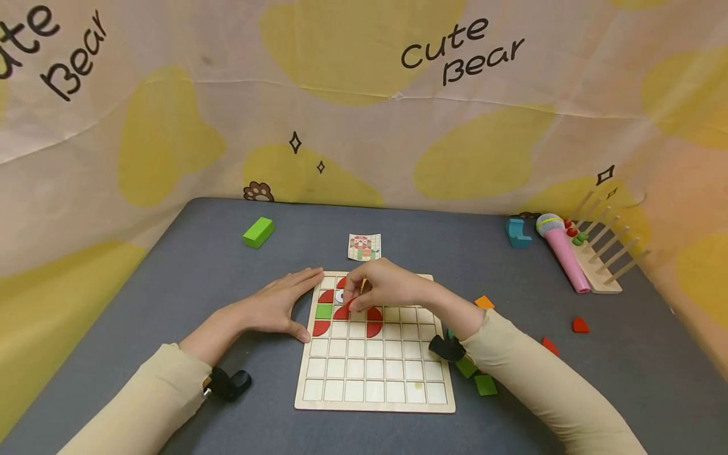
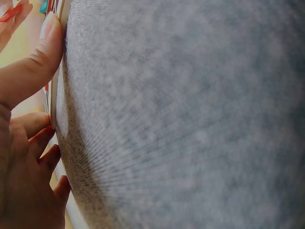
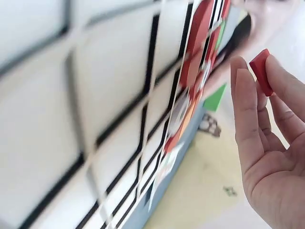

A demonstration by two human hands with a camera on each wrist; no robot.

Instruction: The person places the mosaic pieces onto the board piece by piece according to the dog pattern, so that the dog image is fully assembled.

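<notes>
Beige sleeves come nearest us. Our right hand pinches a red piece raised over the wooden board, with a green square in a cell left of that grip. Our left hand, fingers extended, touches the board's left edge. Beyond the pinch lies a picture card.

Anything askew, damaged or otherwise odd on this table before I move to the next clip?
One small thing: a brownish mark on the grid board, in the bottom row, second cell from the right. Neighbouring cells look plain, so it stands out. Whether it is dirt or damage, I can't tell.
</notes>
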